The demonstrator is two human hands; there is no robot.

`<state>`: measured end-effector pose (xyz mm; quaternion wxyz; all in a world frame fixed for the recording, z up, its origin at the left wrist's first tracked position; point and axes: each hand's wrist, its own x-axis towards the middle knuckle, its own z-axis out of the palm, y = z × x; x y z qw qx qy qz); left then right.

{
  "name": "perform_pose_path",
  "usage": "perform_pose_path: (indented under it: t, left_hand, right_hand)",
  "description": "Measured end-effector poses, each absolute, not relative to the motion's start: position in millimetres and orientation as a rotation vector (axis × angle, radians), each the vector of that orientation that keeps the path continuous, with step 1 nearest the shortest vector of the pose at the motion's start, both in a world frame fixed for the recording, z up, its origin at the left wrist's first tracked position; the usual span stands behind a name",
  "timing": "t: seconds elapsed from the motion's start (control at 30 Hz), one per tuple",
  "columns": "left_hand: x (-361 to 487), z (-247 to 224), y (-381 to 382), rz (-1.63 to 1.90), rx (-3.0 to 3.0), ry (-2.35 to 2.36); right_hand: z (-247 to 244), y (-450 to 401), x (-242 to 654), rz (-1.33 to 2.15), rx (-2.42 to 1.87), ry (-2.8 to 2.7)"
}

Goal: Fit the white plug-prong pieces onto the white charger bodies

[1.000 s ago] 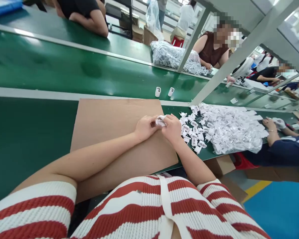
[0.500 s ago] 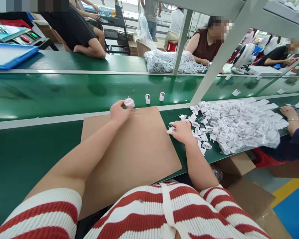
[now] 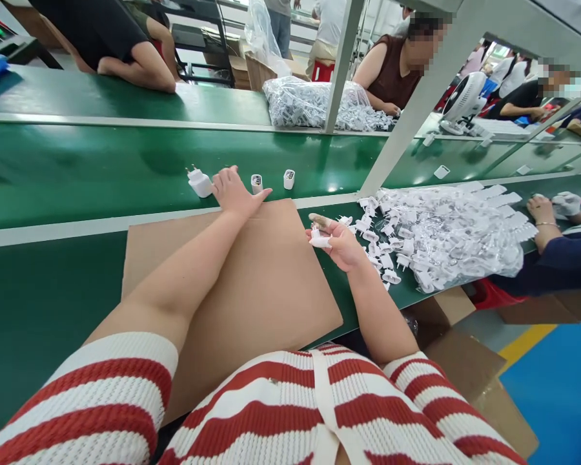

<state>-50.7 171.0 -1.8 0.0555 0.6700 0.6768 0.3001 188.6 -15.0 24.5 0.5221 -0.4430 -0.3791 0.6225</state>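
Note:
My left hand [image 3: 237,192] is open with its fingers spread over the edge of the green belt. A white plug charger [image 3: 200,183] with two pins lies on the belt at its fingertips. Two white charger housings [image 3: 256,184] [image 3: 289,179] stand on the belt to the right of that hand, their open ends showing parts inside. My right hand [image 3: 341,245] pinches a white plug cover [image 3: 320,240] between covered fingertips, beyond the right edge of a brown cardboard sheet [image 3: 266,278]. Beside that hand, loose white plug covers [image 3: 380,245] spill from a clear bag [image 3: 465,232].
A slanting white post [image 3: 401,123] rises behind the loose pieces. Another person's hands [image 3: 542,210] are at the right, past the bag. Across the belt, a person in a brown top [image 3: 397,71] sits by another filled bag [image 3: 300,103]. Cardboard boxes [image 3: 484,361] stand below the table.
My left hand has let go of the white plug charger, which now lies on the belt. My right hand has lifted a white plug cover from the pile's edge. The view has shifted right.

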Motion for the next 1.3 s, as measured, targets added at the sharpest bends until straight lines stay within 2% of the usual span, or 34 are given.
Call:
perform_pose_path:
  t: [0.07,0.17,0.27,0.37,0.47,0.57,0.67,0.9,1.13,1.3]
  left_hand:
    - [-41.1,-0.1,179.3,0.715,1.959,2.050]
    - [-39.3,6.1,176.8,0.777,1.989,1.989]
    - [-42.0,11.0,141.1,0.902,2.068,1.777]
    - [-43.1,9.2,82.3,0.869,2.089,1.449]
    - [-44.2,2.4,30.2,0.796,2.123,1.259]
    - [-46.2,-4.8,6.1,0.759,2.151,1.088]
    - [-47.6,-10.5,5.4,0.784,2.142,0.997]
    - [-45.6,-17.2,14.2,0.818,2.147,0.923]
    - [-45.3,-19.2,14.8,0.815,2.139,0.933]
    - [-44.1,-20.2,15.7,0.816,2.133,0.934]
  right_hand:
    - [27.1,-15.2,190.2,1.613,-1.010,-0.809]
    - [27.0,-14.3,190.6,1.651,-0.973,-0.697]
    - [25.9,-13.4,188.2,1.638,-1.015,-0.707]
    - [26.9,-14.9,183.6,1.580,-1.057,-0.778]
    - [28.3,-19.3,178.1,1.442,-1.109,-0.879]
    - [28.3,-25.4,173.6,1.088,-1.222,-1.117]
    - [27.5,-30.7,170.9,0.852,-1.263,-1.318]
    - [19.2,-31.6,164.1,0.651,-1.334,-1.684]
    - [17.9,-32.3,167.8,0.543,-1.308,-1.642]
    - [28.9,-40.5,163.5,0.340,-1.353,-1.999]
